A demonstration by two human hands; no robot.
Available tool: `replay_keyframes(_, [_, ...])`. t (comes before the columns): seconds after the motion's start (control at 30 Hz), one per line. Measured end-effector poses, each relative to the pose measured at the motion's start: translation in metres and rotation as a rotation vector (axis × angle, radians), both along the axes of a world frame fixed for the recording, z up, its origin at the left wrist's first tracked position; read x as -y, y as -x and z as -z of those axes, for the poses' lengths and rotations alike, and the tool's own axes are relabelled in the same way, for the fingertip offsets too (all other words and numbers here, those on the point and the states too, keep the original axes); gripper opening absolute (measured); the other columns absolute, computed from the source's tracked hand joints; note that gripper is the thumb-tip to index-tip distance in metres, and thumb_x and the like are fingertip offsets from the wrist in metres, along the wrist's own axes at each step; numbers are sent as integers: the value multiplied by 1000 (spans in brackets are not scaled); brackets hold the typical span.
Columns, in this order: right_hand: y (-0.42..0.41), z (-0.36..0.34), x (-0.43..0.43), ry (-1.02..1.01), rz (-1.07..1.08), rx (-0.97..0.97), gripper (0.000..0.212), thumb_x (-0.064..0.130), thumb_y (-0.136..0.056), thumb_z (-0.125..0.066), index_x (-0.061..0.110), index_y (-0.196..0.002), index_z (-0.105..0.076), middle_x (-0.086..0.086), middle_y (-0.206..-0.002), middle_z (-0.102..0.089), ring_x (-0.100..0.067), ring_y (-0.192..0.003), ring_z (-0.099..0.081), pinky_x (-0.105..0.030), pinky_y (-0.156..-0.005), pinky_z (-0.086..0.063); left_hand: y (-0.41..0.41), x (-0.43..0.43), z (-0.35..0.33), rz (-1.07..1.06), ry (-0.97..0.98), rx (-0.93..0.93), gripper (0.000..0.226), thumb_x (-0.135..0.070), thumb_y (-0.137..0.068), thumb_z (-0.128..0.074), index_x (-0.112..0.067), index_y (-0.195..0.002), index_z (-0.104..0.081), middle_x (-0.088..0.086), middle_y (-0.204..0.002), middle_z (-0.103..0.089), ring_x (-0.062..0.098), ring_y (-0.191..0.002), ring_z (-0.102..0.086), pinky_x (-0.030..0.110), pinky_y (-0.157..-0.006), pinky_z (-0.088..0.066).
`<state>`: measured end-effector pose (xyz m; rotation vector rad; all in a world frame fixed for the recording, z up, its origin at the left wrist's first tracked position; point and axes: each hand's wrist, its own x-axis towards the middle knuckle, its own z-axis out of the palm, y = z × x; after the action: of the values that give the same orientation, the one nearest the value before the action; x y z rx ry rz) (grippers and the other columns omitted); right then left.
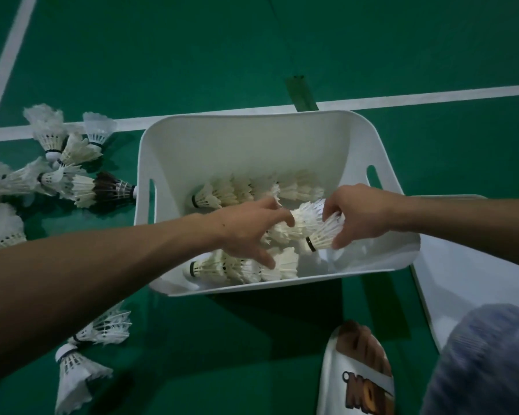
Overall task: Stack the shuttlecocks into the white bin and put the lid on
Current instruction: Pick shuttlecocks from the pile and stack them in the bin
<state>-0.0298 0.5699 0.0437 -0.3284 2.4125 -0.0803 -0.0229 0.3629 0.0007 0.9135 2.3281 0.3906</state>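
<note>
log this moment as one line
step: stacking | left hand: holds shuttlecock stack in white bin | right hand: grips single shuttlecock | lid: off, beside bin

A green court floor (192,55) crossed by white painted lines (432,95) lies in dim light.
</note>
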Motion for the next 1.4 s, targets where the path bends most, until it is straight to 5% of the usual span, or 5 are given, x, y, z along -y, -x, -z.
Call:
replay_keyframes(0.23, [-12,6,5,-110,-66,10,52,30,-70,-82,17,-118,-66,-4,-105,-65,-19,-92,-58,-26,-78,-49,-8,-12,10,250,166,-18,61,-55,-84,-60,-51,-138,-33,0,-144,-18,25,-126,-26,42,-108,-33])
replay_keyframes(0.43, [-21,27,11,141,284,161,51,19,-72,-83,7,-118,-64,-2,-78,-66,-7,-47,-60,-19,-51,-51,-3,-4,8,115,120,133,60,-60,-83,-57,-49,-138,-35,-2,-142,-18,26,-131,-23,44,-110,-29])
replay_keyframes(0.73, [-29,49,23,459,812,497,34,-15,-83,-62,6,-109,-60,-13,-86,-58,-21,-70,-62,-37,-74,-60,-15,19,-3,-64,29,70,40,-49,-90,-55,-37,-127,-50,-3,-135,-32,21,-119,-37,40,-105,-35])
replay_keyframes(1.23, [-24,12,36,31,195,220,37,19,-80,-72,15,-113,-57,0,-78,-61,-19,-58,-61,-23,-51,-49,-11,29,-11,-143,117,165,50,-45,-93,-52,-24,-138,-43,7,-135,-46,23,-117,-49,30,-94,-38])
replay_keyframes(1.4, [-25,-24,66,-4,-37,-102,35,32,-83,-67,13,-113,-64,-4,-110,-68,-24,-98,-63,-30,-83,-51,-26,47,-45,-172,51,-62,46,-43,-92,-55,-18,-130,-49,8,-128,-51,24,-115,-48,34,-97,-40])
